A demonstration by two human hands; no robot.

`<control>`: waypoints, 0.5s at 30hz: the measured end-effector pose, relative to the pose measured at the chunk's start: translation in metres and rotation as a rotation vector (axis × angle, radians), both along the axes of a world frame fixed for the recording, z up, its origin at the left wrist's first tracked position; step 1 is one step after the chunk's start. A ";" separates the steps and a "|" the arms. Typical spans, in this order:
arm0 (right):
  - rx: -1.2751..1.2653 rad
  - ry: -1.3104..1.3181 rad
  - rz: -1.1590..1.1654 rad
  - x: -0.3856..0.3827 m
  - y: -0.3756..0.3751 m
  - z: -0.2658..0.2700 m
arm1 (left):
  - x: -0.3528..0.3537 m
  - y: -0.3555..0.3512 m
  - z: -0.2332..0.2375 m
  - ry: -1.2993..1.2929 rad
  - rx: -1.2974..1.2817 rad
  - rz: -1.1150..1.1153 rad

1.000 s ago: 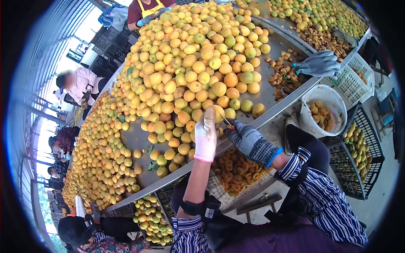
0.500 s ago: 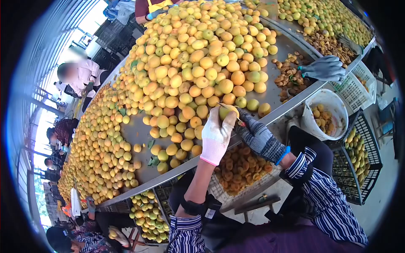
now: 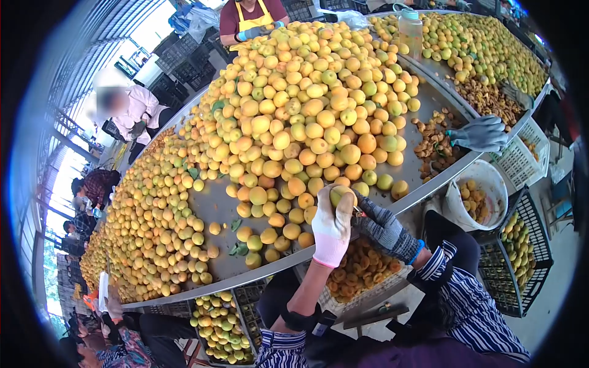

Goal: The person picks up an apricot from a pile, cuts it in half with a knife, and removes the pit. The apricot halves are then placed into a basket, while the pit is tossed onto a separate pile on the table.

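My left hand (image 3: 332,224), in a white glove with a pink cuff, holds a yellow-green apricot (image 3: 341,195) at the table's near edge. Close against it on the right, my right hand (image 3: 385,228) wears a grey knit glove with a blue cuff. Its fingers are closed round a small tool (image 3: 359,212) with a red part, whose tip meets the fruit. Below both hands, halved apricots (image 3: 362,273) fill a light crate. A large heap of apricots (image 3: 307,116) rises on the metal table just beyond.
A grey glove (image 3: 480,134) lies on the table's rim at the right, by scraps. A white bucket (image 3: 451,205) and black crate (image 3: 532,245) stand on the right. A bottle (image 3: 410,34) stands behind. Co-workers are at the far side and left.
The view has shifted, so the table and heap appear lower and further right. The apricot has turned in my left hand, and the tool now shows more at its right side.
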State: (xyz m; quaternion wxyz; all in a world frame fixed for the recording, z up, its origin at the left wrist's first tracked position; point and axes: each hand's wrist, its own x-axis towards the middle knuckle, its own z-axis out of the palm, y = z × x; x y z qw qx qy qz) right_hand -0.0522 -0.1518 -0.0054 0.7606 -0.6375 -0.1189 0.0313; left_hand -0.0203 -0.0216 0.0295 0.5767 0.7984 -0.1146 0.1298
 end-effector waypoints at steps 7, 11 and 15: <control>0.148 0.322 0.122 -0.004 0.002 0.012 | -0.004 0.007 0.001 -0.079 -0.060 -0.012; 0.070 0.353 0.130 -0.004 0.004 0.022 | -0.004 0.012 -0.007 0.003 -0.079 0.005; -0.129 0.127 0.081 0.003 0.005 0.011 | 0.000 0.015 -0.001 -0.013 0.014 0.025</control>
